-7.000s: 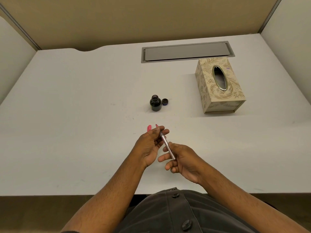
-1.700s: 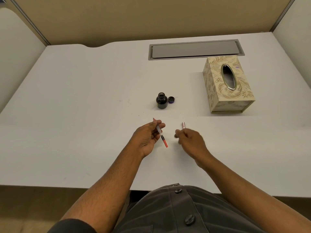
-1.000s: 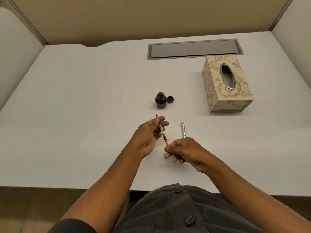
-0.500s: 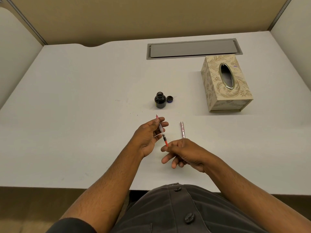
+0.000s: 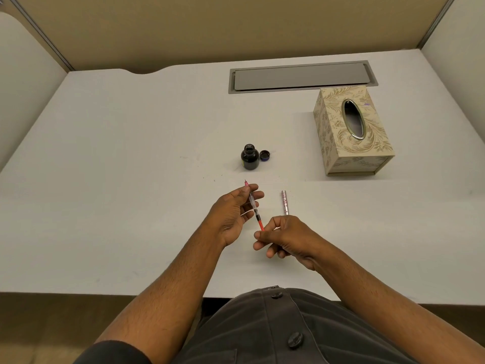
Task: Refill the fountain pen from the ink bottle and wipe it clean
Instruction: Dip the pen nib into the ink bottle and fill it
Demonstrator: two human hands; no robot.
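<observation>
My left hand (image 5: 233, 212) holds the barrel-less fountain pen (image 5: 254, 207) above the table, pink nib end pointing away from me toward the ink bottle. Its clear converter shows, with a red knob at the near end. My right hand (image 5: 284, 239) pinches that red knob between thumb and forefinger. The pen's silver barrel (image 5: 284, 202) lies on the table just beyond my right hand. The small dark ink bottle (image 5: 249, 160) stands open ahead of the nib, its cap (image 5: 264, 155) lying beside it on the right.
A patterned beige tissue box (image 5: 351, 132) sits at the right rear of the white table (image 5: 118, 179). A grey cable hatch (image 5: 301, 77) is set into the table's back. Partition walls enclose the desk on three sides.
My right hand set the silver barrel down on the table, then came back to the pen and now pinches the red converter knob. The left hand has kept its hold.
</observation>
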